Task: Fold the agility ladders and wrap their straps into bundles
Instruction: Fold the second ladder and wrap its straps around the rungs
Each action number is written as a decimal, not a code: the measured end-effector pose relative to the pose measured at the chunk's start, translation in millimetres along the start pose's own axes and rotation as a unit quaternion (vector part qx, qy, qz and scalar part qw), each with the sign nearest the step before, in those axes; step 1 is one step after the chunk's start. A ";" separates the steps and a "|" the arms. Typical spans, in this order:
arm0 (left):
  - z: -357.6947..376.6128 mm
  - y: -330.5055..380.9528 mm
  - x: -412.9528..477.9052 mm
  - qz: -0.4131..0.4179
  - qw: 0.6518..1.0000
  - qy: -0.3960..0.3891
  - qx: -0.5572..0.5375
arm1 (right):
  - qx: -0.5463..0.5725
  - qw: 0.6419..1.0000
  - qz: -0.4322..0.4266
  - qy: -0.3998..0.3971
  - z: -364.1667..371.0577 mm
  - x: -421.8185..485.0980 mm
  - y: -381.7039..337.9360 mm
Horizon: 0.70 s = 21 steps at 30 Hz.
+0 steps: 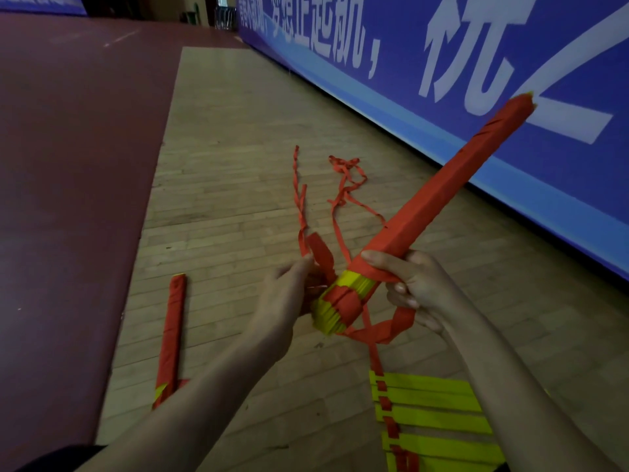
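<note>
A long ladder bundle (439, 192), yellow rungs wound in red strap, points up and to the right. My right hand (413, 287) grips it near its lower end, with a strap loop hanging under the fingers. My left hand (289, 298) pinches the loose red strap (316, 250) just left of the bundle's yellow end. Strap tails (343, 185) trail away over the floor. A wrapped bundle (173, 332) lies on the floor at the left. A stack of folded yellow rungs (432, 420) lies below my right forearm.
The wooden floor (238, 165) runs between a dark red mat (68, 165) on the left and a blue banner wall (442, 63) with white lettering on the right.
</note>
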<state>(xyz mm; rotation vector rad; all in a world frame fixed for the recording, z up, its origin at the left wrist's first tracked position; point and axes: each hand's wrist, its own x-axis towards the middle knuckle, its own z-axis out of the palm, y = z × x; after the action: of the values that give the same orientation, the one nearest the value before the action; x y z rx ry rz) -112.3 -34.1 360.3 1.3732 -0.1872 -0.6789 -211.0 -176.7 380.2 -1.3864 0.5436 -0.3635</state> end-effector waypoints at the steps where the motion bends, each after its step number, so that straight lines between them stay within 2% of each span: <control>1: 0.3 -1.2 -1.9 -0.004 1.000 -0.002 -0.015 | -0.001 1.000 0.002 0.006 -1.1 0.1 0.4; 4: -2.0 -4.7 -7.9 0.046 0.996 -0.072 0.026 | -0.001 1.000 0.007 0.028 -5.0 0.5 0.6; 7: -4.8 -7.5 -13.0 0.122 0.963 -0.163 0.178 | 0.001 0.999 0.007 0.053 -6.8 1.6 0.5; 8: -4.8 -8.8 -13.7 0.177 0.934 -0.158 0.267 | 0.001 0.998 0.004 0.058 -6.3 2.1 1.2; 10: -3.8 -12.8 -15.4 0.307 0.845 -0.109 0.424 | 0.010 0.998 -0.005 0.064 -4.5 3.1 4.7; 12: -2.0 -15.1 -17.0 0.360 0.781 -0.070 0.506 | 0.012 0.998 -0.012 0.066 -2.0 4.4 8.8; 17: -0.6 -18.2 -15.8 0.384 0.701 -0.017 0.600 | -0.026 0.996 -0.030 0.078 7.1 9.9 18.2; 21: 2.1 -25.5 -12.1 0.401 0.680 -0.023 0.613 | -0.055 0.995 -0.027 0.078 10.8 12.6 21.6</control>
<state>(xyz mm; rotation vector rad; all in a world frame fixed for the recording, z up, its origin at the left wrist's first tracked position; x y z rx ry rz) -131.5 -30.3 339.8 2.2589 -1.4064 0.3213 -196.0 -171.2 358.0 -1.4893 0.6627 -0.4949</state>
